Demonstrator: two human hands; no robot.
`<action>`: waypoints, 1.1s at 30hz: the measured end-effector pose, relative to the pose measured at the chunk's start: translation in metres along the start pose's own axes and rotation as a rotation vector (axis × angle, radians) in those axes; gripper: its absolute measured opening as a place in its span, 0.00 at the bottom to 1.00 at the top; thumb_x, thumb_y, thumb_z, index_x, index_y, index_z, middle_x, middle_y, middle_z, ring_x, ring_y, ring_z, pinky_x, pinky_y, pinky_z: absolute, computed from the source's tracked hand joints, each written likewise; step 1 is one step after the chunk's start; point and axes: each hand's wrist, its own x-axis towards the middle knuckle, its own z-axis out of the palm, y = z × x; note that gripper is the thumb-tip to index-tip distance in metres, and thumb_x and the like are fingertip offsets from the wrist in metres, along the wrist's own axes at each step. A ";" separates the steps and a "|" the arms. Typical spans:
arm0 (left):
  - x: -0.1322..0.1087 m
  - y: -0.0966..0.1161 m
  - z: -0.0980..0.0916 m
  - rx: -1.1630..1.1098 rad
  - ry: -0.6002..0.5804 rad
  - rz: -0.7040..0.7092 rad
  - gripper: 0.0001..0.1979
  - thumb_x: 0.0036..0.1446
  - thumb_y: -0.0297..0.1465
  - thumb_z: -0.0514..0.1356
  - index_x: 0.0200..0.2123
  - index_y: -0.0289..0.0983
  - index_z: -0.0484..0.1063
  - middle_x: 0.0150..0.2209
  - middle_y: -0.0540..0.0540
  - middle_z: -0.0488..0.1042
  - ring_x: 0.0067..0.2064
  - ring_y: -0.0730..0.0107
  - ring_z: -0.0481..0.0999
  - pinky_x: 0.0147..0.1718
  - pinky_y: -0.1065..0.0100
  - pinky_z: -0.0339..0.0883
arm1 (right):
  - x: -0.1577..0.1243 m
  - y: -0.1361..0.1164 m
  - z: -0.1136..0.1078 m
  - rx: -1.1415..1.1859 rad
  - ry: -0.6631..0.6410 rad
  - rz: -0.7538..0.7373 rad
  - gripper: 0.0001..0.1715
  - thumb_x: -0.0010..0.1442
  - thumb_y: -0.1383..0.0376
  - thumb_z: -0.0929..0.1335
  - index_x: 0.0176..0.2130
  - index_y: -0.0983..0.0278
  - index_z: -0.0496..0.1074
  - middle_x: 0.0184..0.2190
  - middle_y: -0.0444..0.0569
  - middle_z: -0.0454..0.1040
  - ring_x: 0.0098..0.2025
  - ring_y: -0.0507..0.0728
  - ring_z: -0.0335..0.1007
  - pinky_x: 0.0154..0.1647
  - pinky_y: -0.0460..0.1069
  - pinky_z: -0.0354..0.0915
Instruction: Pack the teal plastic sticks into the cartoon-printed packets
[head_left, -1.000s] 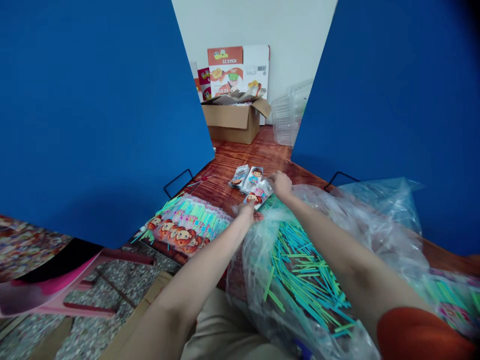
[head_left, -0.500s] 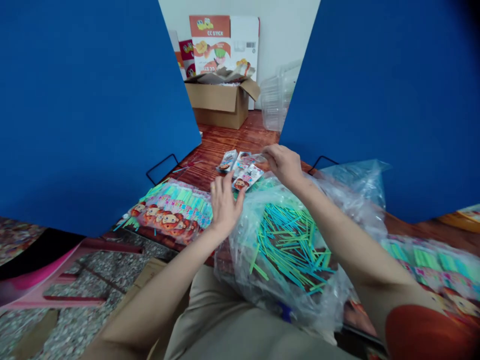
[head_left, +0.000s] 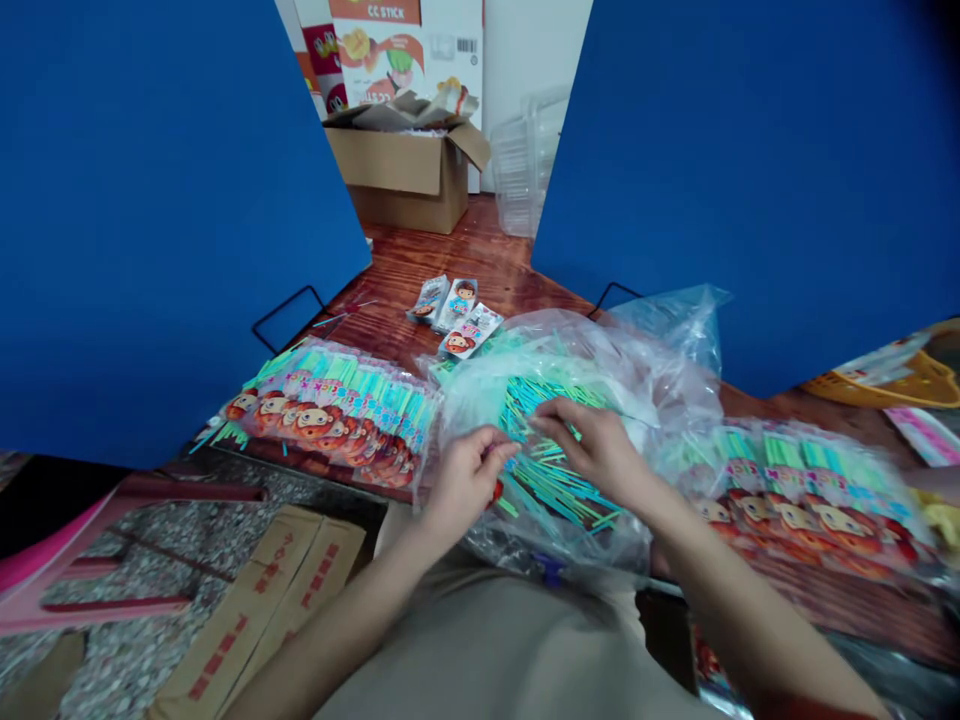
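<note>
My left hand (head_left: 466, 478) is closed in a pinch over the near left side of an open clear plastic bag (head_left: 469, 400). A small printed bag (head_left: 498, 490), mostly hidden, shows red and blue between its fingers. My right hand (head_left: 592, 450) hovers to the right with thumb and forefinger together; what they pinch is too thin to make out. Below both hands lie many loose thin green and blue sticks (head_left: 570, 490). Beyond the plastic bag are small stacks of printed bags (head_left: 470, 332) with a cartoon face.
Rows of filled stick packs (head_left: 322, 410) lie left, and more packs (head_left: 810, 490) right. Blue panels (head_left: 165, 220) flank the table. An open cardboard box (head_left: 397, 165) and clear plastic containers (head_left: 517, 170) stand behind. A yellow basket (head_left: 930, 380) is far right.
Both hands have come back from the printed stacks to above the loose sticks. The left hand has closed, now with a printed bag in it. The view has shifted down and right.
</note>
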 end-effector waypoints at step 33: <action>-0.034 -0.009 0.017 -0.259 -0.121 -0.272 0.07 0.46 0.33 0.66 0.23 0.36 0.73 0.22 0.52 0.72 0.26 0.73 0.68 0.30 0.71 0.63 | -0.075 0.005 0.030 0.260 0.114 0.051 0.20 0.71 0.55 0.61 0.35 0.62 0.75 0.28 0.47 0.77 0.31 0.53 0.74 0.33 0.46 0.67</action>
